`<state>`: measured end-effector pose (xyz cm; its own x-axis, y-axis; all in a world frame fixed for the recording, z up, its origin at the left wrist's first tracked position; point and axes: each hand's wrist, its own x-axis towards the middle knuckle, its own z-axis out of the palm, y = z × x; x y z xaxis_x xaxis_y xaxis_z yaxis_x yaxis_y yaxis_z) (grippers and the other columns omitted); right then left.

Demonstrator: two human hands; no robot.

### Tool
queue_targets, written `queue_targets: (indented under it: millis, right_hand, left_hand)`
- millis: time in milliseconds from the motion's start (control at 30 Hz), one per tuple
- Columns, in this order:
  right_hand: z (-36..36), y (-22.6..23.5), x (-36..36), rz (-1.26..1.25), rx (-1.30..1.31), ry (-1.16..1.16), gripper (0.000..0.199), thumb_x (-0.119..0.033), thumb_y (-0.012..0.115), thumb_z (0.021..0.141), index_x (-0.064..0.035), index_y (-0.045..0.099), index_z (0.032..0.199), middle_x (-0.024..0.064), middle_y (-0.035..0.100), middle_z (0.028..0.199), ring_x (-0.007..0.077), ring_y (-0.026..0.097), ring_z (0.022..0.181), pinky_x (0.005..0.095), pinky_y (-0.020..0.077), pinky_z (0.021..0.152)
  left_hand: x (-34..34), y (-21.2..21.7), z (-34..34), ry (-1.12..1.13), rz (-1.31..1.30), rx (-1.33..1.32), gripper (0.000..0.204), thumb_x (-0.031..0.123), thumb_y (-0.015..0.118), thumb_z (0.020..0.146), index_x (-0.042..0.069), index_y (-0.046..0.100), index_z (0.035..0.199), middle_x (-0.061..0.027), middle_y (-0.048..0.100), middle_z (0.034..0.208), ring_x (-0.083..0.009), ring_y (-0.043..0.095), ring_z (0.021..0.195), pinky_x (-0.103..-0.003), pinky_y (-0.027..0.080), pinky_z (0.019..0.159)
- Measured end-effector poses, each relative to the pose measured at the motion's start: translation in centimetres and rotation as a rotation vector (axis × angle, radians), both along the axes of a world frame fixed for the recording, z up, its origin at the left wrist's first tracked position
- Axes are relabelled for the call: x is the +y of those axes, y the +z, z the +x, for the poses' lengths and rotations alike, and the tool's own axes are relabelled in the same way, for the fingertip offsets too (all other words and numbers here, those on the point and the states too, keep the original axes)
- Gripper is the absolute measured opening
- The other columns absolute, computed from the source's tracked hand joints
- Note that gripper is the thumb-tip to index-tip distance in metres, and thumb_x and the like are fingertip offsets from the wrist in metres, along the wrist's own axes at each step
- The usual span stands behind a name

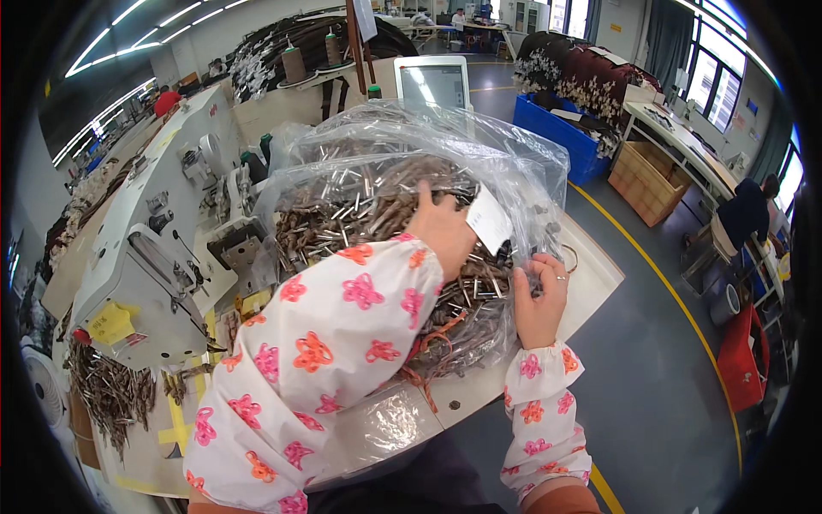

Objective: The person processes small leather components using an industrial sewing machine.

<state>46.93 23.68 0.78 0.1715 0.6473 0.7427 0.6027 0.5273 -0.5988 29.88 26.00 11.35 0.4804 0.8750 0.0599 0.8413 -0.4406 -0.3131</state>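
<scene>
A person in flower-printed sleeves leans over a clear plastic bag (522, 154) on a table (591, 265), filled with brown cords (330, 224) with metal tips. The left hand (444, 230), nearer the heap's middle, reaches in with fingers slightly apart; whether it grips anything cannot be told. The right hand (542, 298) pinches the bag's right edge. The heap spreads left of and beyond the right hand, its cords pointing many ways, with no single long axis

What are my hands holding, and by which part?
Right hand: the clear plastic bag, by its right side. Left hand: over brown metal-tipped cords; whether it grips any can't be told.
</scene>
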Motion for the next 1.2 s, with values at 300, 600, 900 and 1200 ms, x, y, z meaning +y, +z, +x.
queue_targets:
  millis: [300,600,900,1200]
  right_hand:
    - [0.4,-0.4,0.1,-0.023,0.022,0.027,0.012,-0.007,0.064,0.077,0.0013,0.058,0.082,0.0142,0.06,0.091,0.0288,0.055,0.086,0.037,0.0441,0.076]
    - [-0.4,0.3,-1.1,0.114,0.213,0.032,0.007,-0.003,0.06,0.081,0.0015,0.057,0.085,0.0127,0.06,0.087,0.0255,0.057,0.082,0.0335,0.0442,0.078]
    - [-0.3,0.2,-1.2,-0.002,0.268,0.017,0.019,-0.005,0.062,0.079,0.0005,0.057,0.097,0.0125,0.059,0.095,0.0261,0.055,0.087,0.0332,0.043,0.08]
    - [-2.3,4.6,-4.3,0.139,-0.406,0.42,0.032,-0.006,0.07,0.068,-0.0003,0.06,0.098,0.0148,0.054,0.108,0.0314,0.051,0.098,0.0383,0.0416,0.083]
  left_hand:
    - [-2.5,-3.1,-9.6,0.0,0.227,-0.374,0.048,0.022,0.074,0.06,0.017,0.063,0.106,-0.0046,0.054,0.118,-0.0255,0.045,0.118,-0.058,0.033,0.095]
    - [-5.5,-1.2,-9.7,-0.046,0.136,-0.513,0.054,0.024,0.076,0.064,0.013,0.058,0.114,-0.0111,0.047,0.126,-0.03,0.04,0.121,-0.051,0.028,0.099]
    - [-7.3,-2.0,-9.2,-0.133,0.244,-0.524,0.048,0.022,0.068,0.075,0.012,0.053,0.12,-0.012,0.049,0.122,-0.0307,0.041,0.121,-0.047,0.03,0.1]
    - [-23.3,-5.0,-15.9,0.014,0.079,-0.634,0.044,0.01,0.068,0.072,0.008,0.056,0.114,-0.0147,0.05,0.119,-0.0331,0.049,0.11,-0.042,0.042,0.089]
